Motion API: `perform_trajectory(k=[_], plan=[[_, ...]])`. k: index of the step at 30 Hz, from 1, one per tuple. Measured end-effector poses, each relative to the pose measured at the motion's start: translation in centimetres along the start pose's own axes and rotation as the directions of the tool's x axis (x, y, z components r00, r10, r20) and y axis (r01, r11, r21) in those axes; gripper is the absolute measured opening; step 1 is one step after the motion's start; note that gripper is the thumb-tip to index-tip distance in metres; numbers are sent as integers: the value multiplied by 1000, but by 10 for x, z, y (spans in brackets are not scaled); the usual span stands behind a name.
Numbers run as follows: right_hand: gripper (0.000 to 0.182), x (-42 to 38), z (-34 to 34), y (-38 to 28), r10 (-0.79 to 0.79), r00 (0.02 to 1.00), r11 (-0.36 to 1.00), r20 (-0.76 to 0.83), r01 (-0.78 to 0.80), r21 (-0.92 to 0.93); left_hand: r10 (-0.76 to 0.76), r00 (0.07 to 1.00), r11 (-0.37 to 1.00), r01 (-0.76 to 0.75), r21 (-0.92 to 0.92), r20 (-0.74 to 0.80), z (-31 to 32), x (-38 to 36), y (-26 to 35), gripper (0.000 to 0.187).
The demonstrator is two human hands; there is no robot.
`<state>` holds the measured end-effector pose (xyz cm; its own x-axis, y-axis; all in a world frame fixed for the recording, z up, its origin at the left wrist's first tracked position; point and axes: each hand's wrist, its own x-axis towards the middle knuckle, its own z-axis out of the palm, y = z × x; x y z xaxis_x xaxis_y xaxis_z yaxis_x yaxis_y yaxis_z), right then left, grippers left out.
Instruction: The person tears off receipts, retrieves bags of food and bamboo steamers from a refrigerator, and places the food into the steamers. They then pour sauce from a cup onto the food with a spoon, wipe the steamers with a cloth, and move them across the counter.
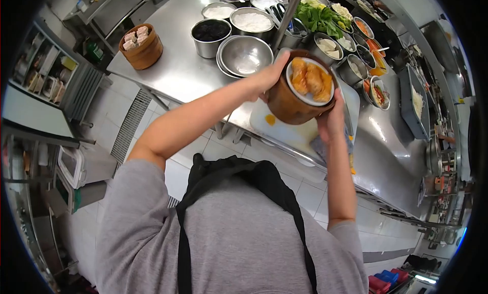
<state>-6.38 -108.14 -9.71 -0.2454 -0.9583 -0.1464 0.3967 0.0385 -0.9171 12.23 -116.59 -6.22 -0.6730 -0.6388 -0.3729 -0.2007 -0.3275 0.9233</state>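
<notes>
A round bamboo steamer (287, 103) is held up over the worktable between both hands, tilted toward me. Inside it sits a small white bowl (289, 86) with glazed orange-brown food pieces (304, 79), whose exact kind I cannot make out. My left hand (272, 79) grips the steamer's left side, thumb along the upper wall. From the lower right, my right hand (332, 118) supports the wall, fingers partly hidden behind it. Below lies a white cutting board (284, 134) with an orange smear (270, 120), and a grey cloth (319, 149) rests by its front edge.
Another bamboo steamer (145, 57) with pale pink dumplings stands at the table's left corner. Stacked metal bowls (247, 55) and a pot of dark food (210, 34) are near my left forearm. A metal post (288, 19) rises behind the steamer, among leafy greens (320, 19) and several ingredient containers.
</notes>
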Motion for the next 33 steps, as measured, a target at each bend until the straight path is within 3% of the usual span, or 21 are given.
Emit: perform_trajectory(k=[4, 5, 9, 10, 12, 15, 19, 20, 26, 33], plan=[[51, 12, 43, -59, -53, 999, 994, -3, 53, -94, 139, 987, 990, -135, 49, -79, -18, -20, 58, 91], [50, 14, 59, -70, -89, 996, 988, 30, 92, -121, 185, 982, 980, -182, 83, -27, -30, -23, 68, 91], [49, 33, 126, -93, -52, 970, 984, 238, 90, -152, 244, 955, 970, -238, 54, -170, -72, -61, 98, 89], [49, 44, 140, -89, -52, 962, 984, 268, 95, -150, 170, 951, 985, -174, 6, -259, -86, -69, 104, 87], [50, 71, 181, -84, -8, 943, 987, 333, 61, -149, 275, 926, 960, -250, 127, -259, -129, -86, 113, 85], [52, 111, 253, -67, -8, 919, 993, 393, 52, -102, 209, 882, 978, -199, 68, -423, -187, -111, 131, 77], [54, 197, 351, -29, -20, 869, 999, 494, 38, -28, 189, 831, 982, -175, 77, -523, -299, -115, 139, 80], [54, 223, 373, -14, -15, 863, 1000, 505, 19, -4, 237, 797, 970, -163, 180, -556, -328, -111, 137, 88], [52, 325, 456, 77, -32, 896, 999, 443, 29, 12, 205, 805, 977, -132, 169, -556, -480, -56, 102, 88], [55, 387, 468, 173, 84, 968, 996, 237, -83, -16, 59, 884, 998, -52, 28, -464, -569, 19, 22, 84]])
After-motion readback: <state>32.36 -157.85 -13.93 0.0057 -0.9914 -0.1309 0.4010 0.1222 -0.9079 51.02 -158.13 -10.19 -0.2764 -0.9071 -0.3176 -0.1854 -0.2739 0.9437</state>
